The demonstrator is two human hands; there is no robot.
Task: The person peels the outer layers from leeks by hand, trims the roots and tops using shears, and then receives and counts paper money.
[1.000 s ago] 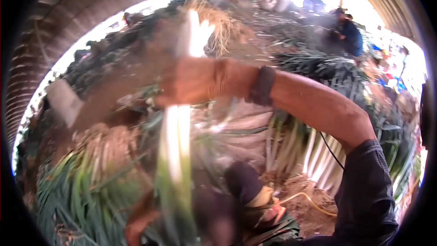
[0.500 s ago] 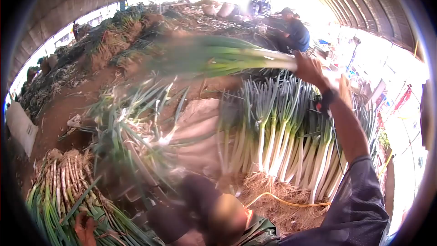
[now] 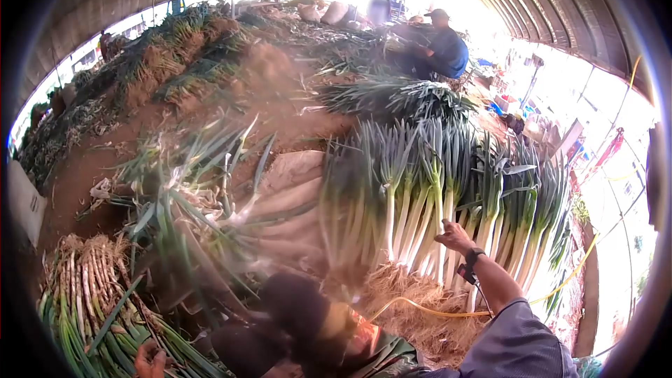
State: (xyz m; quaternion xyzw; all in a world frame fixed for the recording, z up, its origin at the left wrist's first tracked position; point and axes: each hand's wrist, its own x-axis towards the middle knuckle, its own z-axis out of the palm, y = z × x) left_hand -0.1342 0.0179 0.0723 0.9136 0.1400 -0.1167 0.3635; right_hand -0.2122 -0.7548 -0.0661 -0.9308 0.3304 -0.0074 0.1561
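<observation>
Watching the head feed, I see the right hand (image 3: 455, 236) has come down: half a second ago it was up high with a long green leek swinging across the view, and now it sits low against the white shanks of the stacked leeks (image 3: 409, 199), a dark wristband (image 3: 474, 255) just behind it. That leek has left the hand. I judge it went onto the leafy heap (image 3: 399, 98) lying across the top of the stack, though I cannot pick it out there. The fingers are loosely bent against the stalks, and I cannot tell whether they close on one or only touch. The left hand (image 3: 150, 362) is at the bottom edge among green leaves, beside the rooted bundle (image 3: 84, 276) with its soil-coloured roots uppermost; its grip is too small and cut off to read. Between the two piles, loose leeks (image 3: 185, 199) are blurred. As for containers, I see no crate or bin near the hands: everything lies in heaps on the earth floor (image 3: 91, 168), with a yellow hose (image 3: 434, 310) over the straw-like trimmings. Pale sacks (image 3: 336, 12) sit far back, contents hidden, near a seated person in blue (image 3: 446, 47).
</observation>
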